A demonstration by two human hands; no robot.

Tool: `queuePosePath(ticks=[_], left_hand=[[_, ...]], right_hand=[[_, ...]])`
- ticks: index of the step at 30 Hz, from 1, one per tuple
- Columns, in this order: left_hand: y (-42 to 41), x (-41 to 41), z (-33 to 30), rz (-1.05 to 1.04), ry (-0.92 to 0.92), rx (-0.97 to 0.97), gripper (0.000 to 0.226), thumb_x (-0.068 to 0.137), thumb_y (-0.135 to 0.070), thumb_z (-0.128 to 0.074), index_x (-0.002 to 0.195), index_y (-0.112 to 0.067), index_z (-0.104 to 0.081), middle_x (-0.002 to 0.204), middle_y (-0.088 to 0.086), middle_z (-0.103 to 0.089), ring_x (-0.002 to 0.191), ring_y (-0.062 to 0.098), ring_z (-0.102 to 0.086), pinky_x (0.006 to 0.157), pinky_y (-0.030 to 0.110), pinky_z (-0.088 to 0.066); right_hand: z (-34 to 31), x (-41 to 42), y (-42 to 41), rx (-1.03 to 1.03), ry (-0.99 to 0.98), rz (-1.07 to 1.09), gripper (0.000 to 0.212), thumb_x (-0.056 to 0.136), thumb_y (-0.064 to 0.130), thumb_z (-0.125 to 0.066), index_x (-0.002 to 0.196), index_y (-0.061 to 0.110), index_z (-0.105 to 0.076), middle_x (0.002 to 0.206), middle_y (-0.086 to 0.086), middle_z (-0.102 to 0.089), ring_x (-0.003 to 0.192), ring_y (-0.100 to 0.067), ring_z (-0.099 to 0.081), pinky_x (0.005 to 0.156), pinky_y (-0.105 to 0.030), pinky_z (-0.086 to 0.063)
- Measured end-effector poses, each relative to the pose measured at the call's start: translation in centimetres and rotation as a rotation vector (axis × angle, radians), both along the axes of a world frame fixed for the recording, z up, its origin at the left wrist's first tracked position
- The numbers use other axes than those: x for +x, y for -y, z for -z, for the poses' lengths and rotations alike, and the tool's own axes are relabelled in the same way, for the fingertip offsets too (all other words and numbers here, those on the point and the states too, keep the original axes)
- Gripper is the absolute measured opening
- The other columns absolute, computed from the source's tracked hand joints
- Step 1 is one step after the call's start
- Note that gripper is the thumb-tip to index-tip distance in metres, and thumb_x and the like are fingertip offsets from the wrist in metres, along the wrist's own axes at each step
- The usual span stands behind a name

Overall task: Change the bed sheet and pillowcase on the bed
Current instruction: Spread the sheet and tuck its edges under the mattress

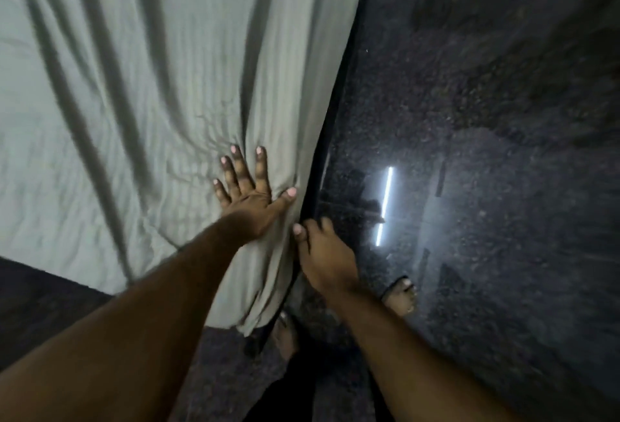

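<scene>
Tucking step: left hand (250,198), fingers spread, pressing the bed sheet (134,102) flat; right hand (322,250) pinching its edge. Next: pulling taut, tucking under.

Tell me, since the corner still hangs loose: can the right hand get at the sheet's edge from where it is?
Probably yes. The right hand is already at the edge of the sheet, fingers curled beside it with nothing between, while the left hand presses flat on top.

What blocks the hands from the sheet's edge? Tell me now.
Nothing visible. The left hand presses flat on the bed sheet near its side edge, and the right hand is at that edge, fingers curled; its actual grip is hidden.
</scene>
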State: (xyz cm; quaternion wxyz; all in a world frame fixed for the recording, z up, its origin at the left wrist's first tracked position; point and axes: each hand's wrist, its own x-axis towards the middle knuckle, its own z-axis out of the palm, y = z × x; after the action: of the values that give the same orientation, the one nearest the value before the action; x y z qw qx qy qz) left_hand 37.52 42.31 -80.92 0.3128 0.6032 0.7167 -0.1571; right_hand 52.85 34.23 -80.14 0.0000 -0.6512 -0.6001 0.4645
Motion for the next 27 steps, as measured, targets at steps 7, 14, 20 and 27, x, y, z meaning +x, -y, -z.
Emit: queuePosePath(ticks=[7, 14, 20, 27], left_hand=[[-2.3, 2.7, -2.3, -0.267, 0.0, 0.47, 0.079, 0.078, -0.074, -0.046, 0.137, -0.022, -0.044, 0.143, 0.018, -0.036, 0.135, 0.041, -0.035, 0.111, 0.056, -0.028], [-22.2, 8.3, -0.5, -0.058, 0.014, 0.478, 0.086, 0.096, -0.069, -0.026, 0.163, -0.021, -0.003, 0.171, 0.003, 0.003, 0.157, 0.029, 0.005, 0.123, 0.054, -0.003], [-38.9, 10.3, -1.8, -0.264, 0.162, 0.332, 0.079, 0.103, -0.057, -0.036, 0.163, -0.022, 0.001, 0.17, 0.003, 0.01, 0.156, 0.031, 0.011, 0.125, 0.047, 0.001], [-42.2, 11.9, 0.0, -0.378, 0.114, 0.284, 0.069, 0.103, -0.062, -0.021, 0.159, -0.039, 0.013, 0.166, -0.006, 0.027, 0.153, 0.023, 0.024, 0.122, 0.047, 0.011]], right_hand=[[0.2, 1.7, -18.8, 0.242, 0.075, 0.067, 0.042, 0.104, 0.036, -0.047, 0.128, 0.001, -0.052, 0.132, -0.02, -0.048, 0.109, -0.041, -0.06, 0.083, -0.045, -0.048], [-2.2, 5.5, -32.7, 0.395, 0.005, 0.143, 0.04, 0.101, 0.033, -0.055, 0.128, 0.005, -0.047, 0.132, -0.019, -0.046, 0.11, -0.039, -0.058, 0.083, -0.04, -0.043], [-3.3, 7.4, -47.2, 0.571, 0.018, 0.028, 0.029, 0.097, 0.021, -0.057, 0.123, 0.009, -0.057, 0.125, -0.017, -0.049, 0.109, -0.037, -0.057, 0.09, -0.042, -0.046], [-1.9, 7.6, -61.9, 0.786, 0.318, -0.151, 0.038, 0.095, 0.023, -0.054, 0.132, 0.02, -0.055, 0.135, -0.008, -0.052, 0.124, -0.03, -0.048, 0.098, -0.047, -0.039]])
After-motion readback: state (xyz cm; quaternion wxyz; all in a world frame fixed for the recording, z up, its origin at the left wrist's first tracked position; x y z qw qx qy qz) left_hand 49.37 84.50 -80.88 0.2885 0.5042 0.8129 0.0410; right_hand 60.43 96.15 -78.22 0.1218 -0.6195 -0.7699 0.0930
